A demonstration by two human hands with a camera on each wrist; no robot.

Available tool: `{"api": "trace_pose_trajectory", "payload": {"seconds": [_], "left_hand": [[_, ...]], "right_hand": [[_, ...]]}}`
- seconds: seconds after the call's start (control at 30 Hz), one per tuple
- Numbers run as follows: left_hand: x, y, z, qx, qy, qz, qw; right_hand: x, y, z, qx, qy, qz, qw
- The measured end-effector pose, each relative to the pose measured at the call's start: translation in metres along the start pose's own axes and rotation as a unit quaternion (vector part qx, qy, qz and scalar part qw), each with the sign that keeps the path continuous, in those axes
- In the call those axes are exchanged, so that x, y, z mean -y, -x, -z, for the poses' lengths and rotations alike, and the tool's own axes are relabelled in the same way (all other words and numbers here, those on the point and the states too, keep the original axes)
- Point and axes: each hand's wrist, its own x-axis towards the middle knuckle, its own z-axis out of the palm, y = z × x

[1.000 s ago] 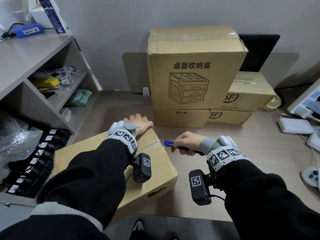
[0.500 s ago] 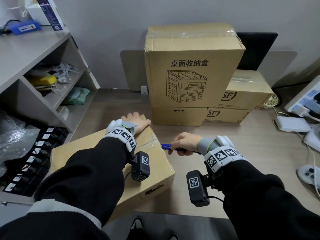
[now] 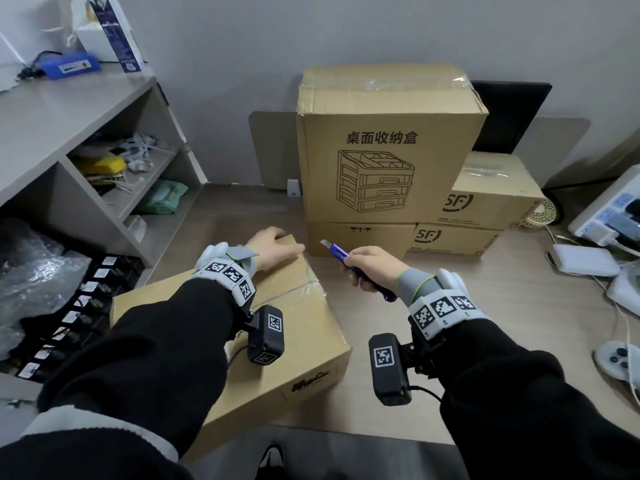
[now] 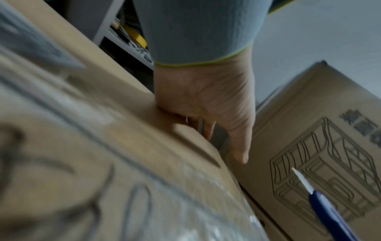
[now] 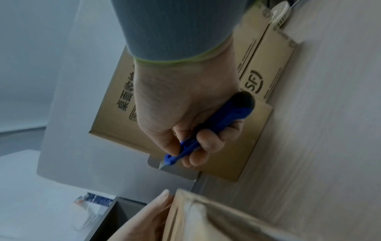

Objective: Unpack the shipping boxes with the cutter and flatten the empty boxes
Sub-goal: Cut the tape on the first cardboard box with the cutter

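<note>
— What did the cutter (image 3: 341, 257) look like?
— Blue, with a short blade pushed out. It was held off the worktop (image 3: 485, 306), tip pointing up and away, just right of the near box's far corner.
— And that box (image 3: 298, 327)?
— Plain brown cardboard, sealed with clear tape along its top seam, lying flat and skewed at the worktop's near edge.
— The others?
— Four more stood stacked against the wall, still taped: a large box (image 3: 384, 147) printed with a drawer unit on a flat box (image 3: 360, 237), and two SF boxes (image 3: 485, 216) beside them.
</note>
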Motion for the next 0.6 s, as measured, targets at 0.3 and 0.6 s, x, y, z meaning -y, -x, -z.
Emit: {"api": "trace_pose_trajectory", "payload": {"seconds": [0.3, 0.6], "left_hand": [[0.12, 0.047, 0.067, 0.035, -0.125, 0.161, 0.978], [0.178, 0.068, 0.087, -0.002, 0.024, 0.182, 0.983]], "right_hand": [[0.044, -0.022, -0.059, -0.005, 0.103, 0.077, 0.992], [0.069, -0.036, -0.11, 0.043, 0.174, 0.087, 0.98]]}}
